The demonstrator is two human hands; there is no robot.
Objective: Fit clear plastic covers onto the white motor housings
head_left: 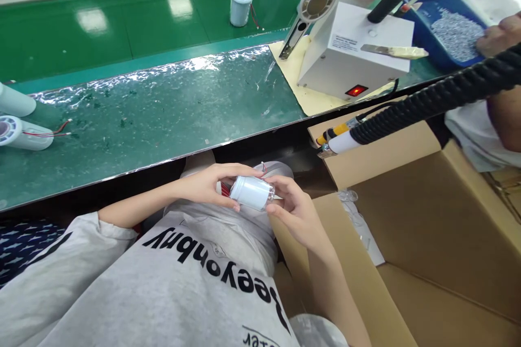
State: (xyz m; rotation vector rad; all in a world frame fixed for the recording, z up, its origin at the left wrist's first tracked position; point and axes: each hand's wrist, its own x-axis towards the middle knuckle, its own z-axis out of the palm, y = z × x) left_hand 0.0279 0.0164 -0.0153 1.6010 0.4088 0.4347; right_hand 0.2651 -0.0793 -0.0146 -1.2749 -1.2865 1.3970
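Note:
Above my lap I hold a pale blue cylindrical housing [251, 193], lying on its side between both hands. My left hand [214, 185] grips its left end, thumb below and fingers along the top. At the other end, the fingers and thumb of my right hand [293, 207] close around a clear or slotted rim. Thin wires stick up behind the housing near my right fingertips. Similar pale housings, one with red and white wires [32, 134], lie at the left of the green bench.
A white machine [354, 51] with a lit red switch and a blade on top stands on the bench. Behind it is a handheld fan [319, 2]. Another housing [241, 7] stands on the green belt. At right are an open carton [427, 216], a hanging screwdriver, a blue screw tray [425, 37] and a co-worker's hand.

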